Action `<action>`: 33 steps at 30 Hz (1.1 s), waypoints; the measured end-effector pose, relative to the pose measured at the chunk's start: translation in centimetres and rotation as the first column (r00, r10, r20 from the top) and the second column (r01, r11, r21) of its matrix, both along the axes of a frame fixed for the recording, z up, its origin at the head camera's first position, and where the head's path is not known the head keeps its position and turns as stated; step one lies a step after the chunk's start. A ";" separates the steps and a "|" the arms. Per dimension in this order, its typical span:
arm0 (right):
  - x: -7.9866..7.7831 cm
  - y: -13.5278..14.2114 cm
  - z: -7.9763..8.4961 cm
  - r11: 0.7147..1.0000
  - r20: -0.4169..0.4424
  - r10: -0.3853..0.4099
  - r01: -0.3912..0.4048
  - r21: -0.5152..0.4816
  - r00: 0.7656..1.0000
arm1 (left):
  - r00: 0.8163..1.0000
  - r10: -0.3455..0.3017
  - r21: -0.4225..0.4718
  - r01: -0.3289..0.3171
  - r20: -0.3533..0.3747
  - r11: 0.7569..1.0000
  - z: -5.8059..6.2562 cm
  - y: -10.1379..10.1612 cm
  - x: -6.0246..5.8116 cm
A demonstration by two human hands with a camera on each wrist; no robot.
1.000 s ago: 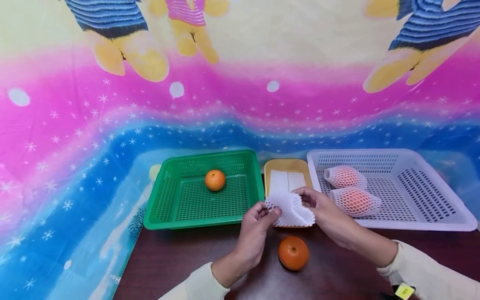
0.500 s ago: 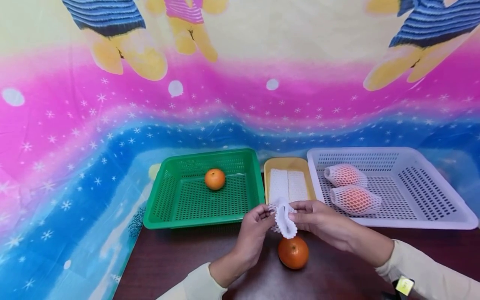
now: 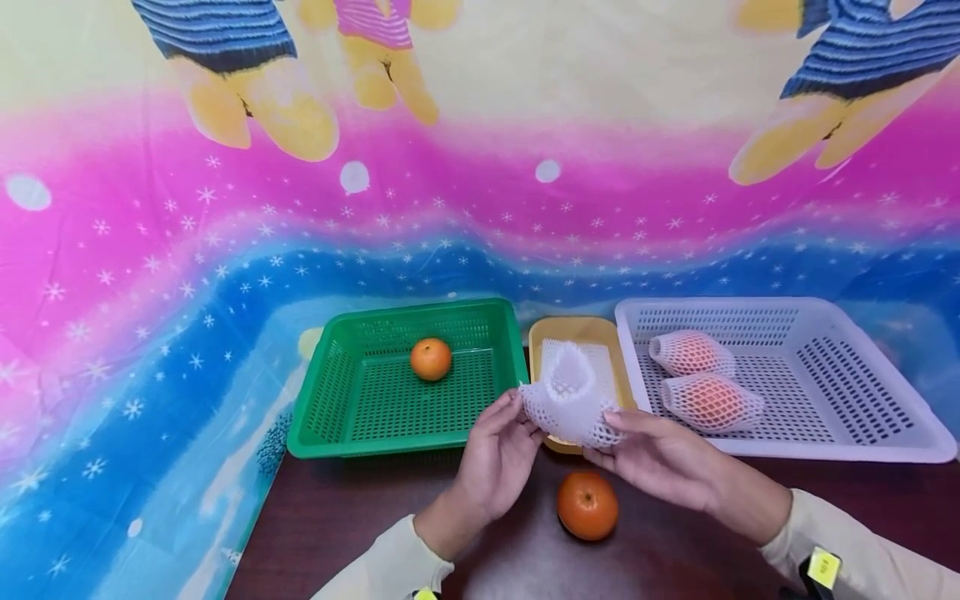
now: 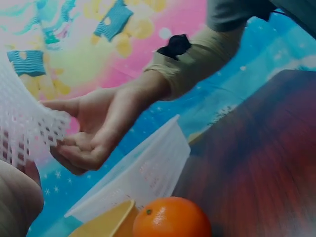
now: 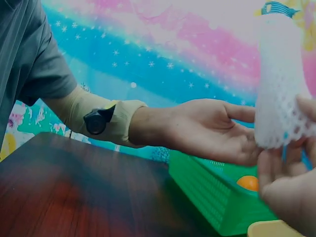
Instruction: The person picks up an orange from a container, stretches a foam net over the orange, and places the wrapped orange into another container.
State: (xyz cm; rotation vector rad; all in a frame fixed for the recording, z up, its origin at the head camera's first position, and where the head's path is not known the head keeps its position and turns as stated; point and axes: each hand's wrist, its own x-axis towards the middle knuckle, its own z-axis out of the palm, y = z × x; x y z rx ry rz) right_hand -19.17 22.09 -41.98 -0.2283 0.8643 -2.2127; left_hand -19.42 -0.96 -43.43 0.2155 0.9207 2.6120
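Note:
A white foam fruit net is held up over the near end of the yellow tray, its mouth spread and facing up and away. My left hand pinches the net's left edge between thumb and fingers. At the opposite edge, my right hand pinches it with the thumb on top. Below the hands an orange sits bare on the dark table. In the right wrist view the net hangs as a long sleeve between both hands. The left wrist view catches only part of the net.
At left, a green basket contains one orange. A white basket at right holds two fruits in foam nets. Flat foam nets lie in the yellow tray, partly covered. A printed cloth hangs behind.
The foam net was first held bunched, then turned with its narrow opening toward the table; now it is raised and widened, mouth up. Both hands have shifted their grip. The table orange stays put.

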 end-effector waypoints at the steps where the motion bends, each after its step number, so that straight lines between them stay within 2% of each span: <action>1: 0.0 0.0 -0.1 0.998 0.002 -0.008 0.008 -0.066 1.000 | 1.000 -0.010 0.021 0.010 0.006 1.000 0.1 -0.1 -0.1; 4: -0.1 -0.2 -0.5 0.968 0.008 -0.020 0.021 -0.252 1.000 | 0.997 -0.059 0.095 0.054 0.056 0.994 0.5 -0.2 -0.1; 8: 0.2 -0.9 -0.6 0.892 -0.022 0.001 -0.011 -0.452 1.000 | 0.978 -0.145 0.181 0.117 0.151 0.976 0.9 -0.1 0.1; 11: 0.7 -1.6 -0.4 0.832 -0.050 0.037 -0.058 -0.552 0.998 | 0.963 -0.178 0.190 0.140 0.202 0.972 1.3 0.1 0.3; 13: 1.1 -2.0 -0.1 0.806 -0.057 0.055 -0.078 -0.586 0.997 | 0.957 -0.207 0.179 0.171 0.205 0.969 1.4 0.2 0.4; 16: 1.6 -2.2 0.2 0.795 -0.049 0.070 -0.085 -0.601 0.996 | 0.941 -0.293 0.160 0.267 0.171 0.950 1.4 0.1 0.6; 19: 2.0 -1.9 0.4 0.808 -0.046 0.079 -0.091 -0.582 0.996 | 0.906 -0.407 0.169 0.385 0.115 0.907 1.2 0.0 0.8; 21: 2.3 -1.6 0.4 0.819 -0.048 0.085 -0.097 -0.566 0.995 | 0.891 -0.442 0.161 0.424 0.099 0.891 1.1 -0.1 1.0; 23: 2.4 -1.2 0.2 0.831 -0.051 0.090 -0.104 -0.546 0.995 | 0.896 -0.432 0.140 0.417 0.103 0.898 1.0 -0.1 1.1; 25: 2.5 -0.8 0.0 0.841 -0.048 0.088 -0.100 -0.531 0.995 | 0.917 -0.380 0.091 0.371 0.119 0.924 0.8 0.0 1.1; 29: 2.6 0.0 -0.8 0.867 -0.047 0.061 -0.076 -0.493 0.997 | 0.960 -0.215 -0.045 0.226 0.177 0.973 -0.1 0.4 1.3; 31: 2.6 0.4 -1.4 0.885 -0.060 0.046 -0.068 -0.460 0.997 | 0.969 -0.130 -0.120 0.157 0.210 0.980 -0.8 0.7 1.7; 33: 2.8 0.8 -2.1 0.906 -0.054 0.037 -0.056 -0.419 0.998 | 0.972 -0.055 -0.192 0.100 0.229 0.976 -1.6 1.0 2.4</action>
